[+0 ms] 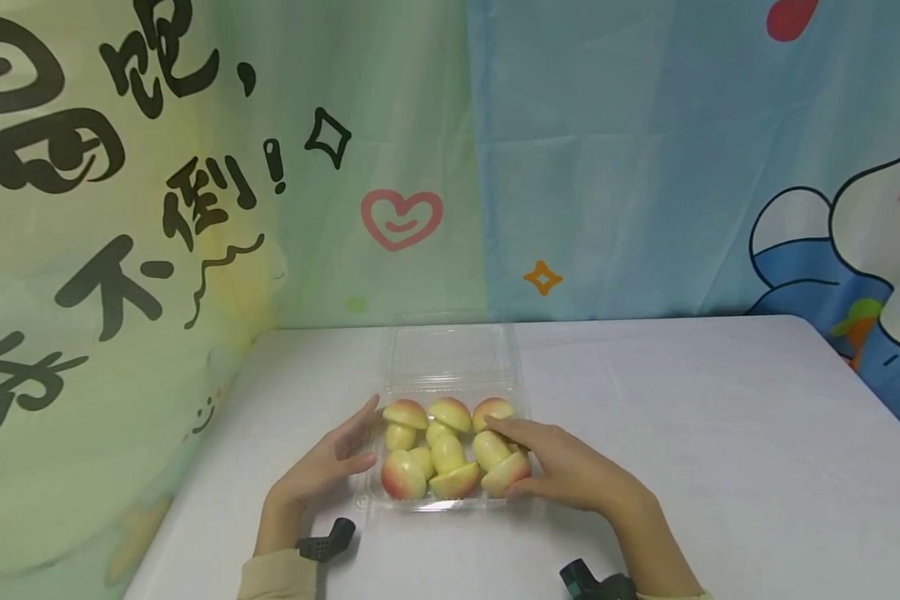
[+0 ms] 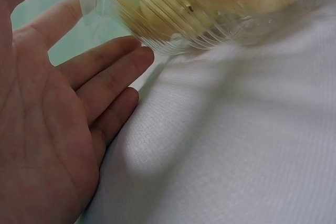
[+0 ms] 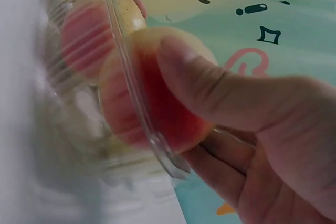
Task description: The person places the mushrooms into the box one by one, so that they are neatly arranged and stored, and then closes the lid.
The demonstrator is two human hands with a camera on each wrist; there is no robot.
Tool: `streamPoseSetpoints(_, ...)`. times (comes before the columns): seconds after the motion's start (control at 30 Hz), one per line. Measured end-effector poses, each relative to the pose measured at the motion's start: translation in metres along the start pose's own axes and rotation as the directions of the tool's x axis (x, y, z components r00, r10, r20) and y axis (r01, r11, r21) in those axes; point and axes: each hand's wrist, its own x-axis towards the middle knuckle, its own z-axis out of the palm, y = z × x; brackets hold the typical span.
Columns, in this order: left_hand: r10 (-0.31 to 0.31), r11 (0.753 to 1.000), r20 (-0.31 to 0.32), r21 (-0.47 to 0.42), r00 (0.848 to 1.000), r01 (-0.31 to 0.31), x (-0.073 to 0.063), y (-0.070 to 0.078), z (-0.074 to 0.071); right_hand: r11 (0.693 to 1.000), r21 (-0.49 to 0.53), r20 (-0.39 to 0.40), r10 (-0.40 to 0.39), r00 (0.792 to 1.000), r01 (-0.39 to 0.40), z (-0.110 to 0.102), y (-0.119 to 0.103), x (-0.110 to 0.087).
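A clear plastic clamshell box [image 1: 397,505] holds several mushroom-shaped pieces [image 1: 450,454] in two rows, pale yellow with a red blush on their rounded caps. Its lid [image 1: 450,354] stands open at the back. My right hand [image 1: 573,462] pinches the near right mushroom-shaped piece [image 3: 178,98], thumb on the cap and fingers round its far side; this piece overlaps the box rim in the right wrist view. Beside the box's left wall is my left hand [image 1: 330,458], its fingers extended and thumb apart. In the left wrist view its fingertips [image 2: 139,59] lie right at the ribbed plastic wall.
A white cloth covers the table [image 1: 682,417]. Behind it hangs a printed curtain [image 1: 607,167] with dark writing, a heart and a cartoon figure; it also runs along the left side. A dark device [image 1: 328,542] is strapped to each wrist.
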Motion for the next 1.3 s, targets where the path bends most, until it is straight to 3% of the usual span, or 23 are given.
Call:
streamPoseSetpoints(0.23,-0.013,1.000,-0.005,0.002,1.000,0.013,0.000,0.001,0.000,0.998,-0.008,-0.046,-0.066,0.997,0.065,0.008,0.001,0.007)
streamPoseSetpoints(0.5,0.012,1.000,0.007,-0.009,1.000,-0.012,0.001,-0.002,0.000,0.999,-0.027,-0.081,-0.019,0.997,0.017,0.012,0.002,0.010)
streamPoseSetpoints(0.63,-0.011,1.000,0.002,0.012,1.000,0.011,0.000,-0.001,0.000,0.999,-0.029,-0.081,-0.032,0.996,0.029,0.013,0.002,0.011)
streamPoseSetpoints(0.83,-0.039,0.999,-0.005,0.019,0.999,0.039,0.000,-0.001,0.000,0.999,-0.035,-0.018,-0.031,0.999,0.031,0.010,-0.003,0.008)
streamPoseSetpoints(1.0,-0.021,1.000,-0.001,0.023,1.000,0.021,0.000,0.000,0.000,0.999,-0.017,0.043,-0.034,0.999,0.035,0.006,-0.004,0.005)
streamPoseSetpoints(1.3,-0.014,0.999,0.002,0.034,1.000,0.014,0.000,0.001,0.001,0.996,-0.035,0.039,-0.075,0.996,0.077,0.005,0.001,0.007)
